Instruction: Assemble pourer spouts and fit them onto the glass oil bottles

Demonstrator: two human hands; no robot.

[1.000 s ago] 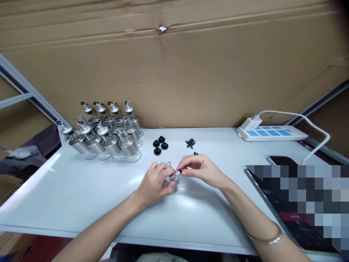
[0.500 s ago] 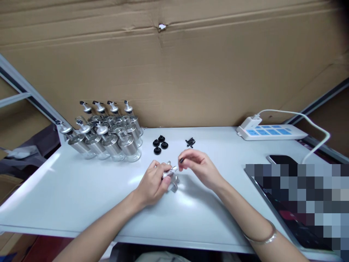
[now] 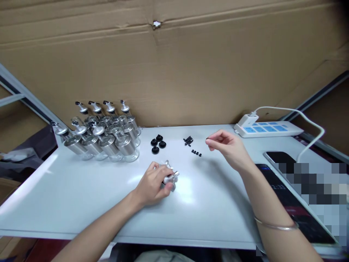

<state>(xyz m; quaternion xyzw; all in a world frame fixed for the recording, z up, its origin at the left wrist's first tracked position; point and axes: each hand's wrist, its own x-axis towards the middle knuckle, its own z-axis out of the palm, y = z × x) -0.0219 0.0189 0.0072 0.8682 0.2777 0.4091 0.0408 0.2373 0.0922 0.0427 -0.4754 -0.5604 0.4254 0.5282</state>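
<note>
Left hand (image 3: 153, 184) is clasping the spout (image 3: 172, 177) in its fingers, probably steadying it, while right hand (image 3: 229, 147) is pinching fingertips together, can't tell on what, caps (image 3: 196, 153) lying handily left of them.

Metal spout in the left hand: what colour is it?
Silver; the metal spout in the left hand shows in the head view.

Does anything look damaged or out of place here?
Yes: the cardboard behind the table has a ragged hole near the top of the picture, as if torn. The black discs sit grouped, and I see no spill.
</note>
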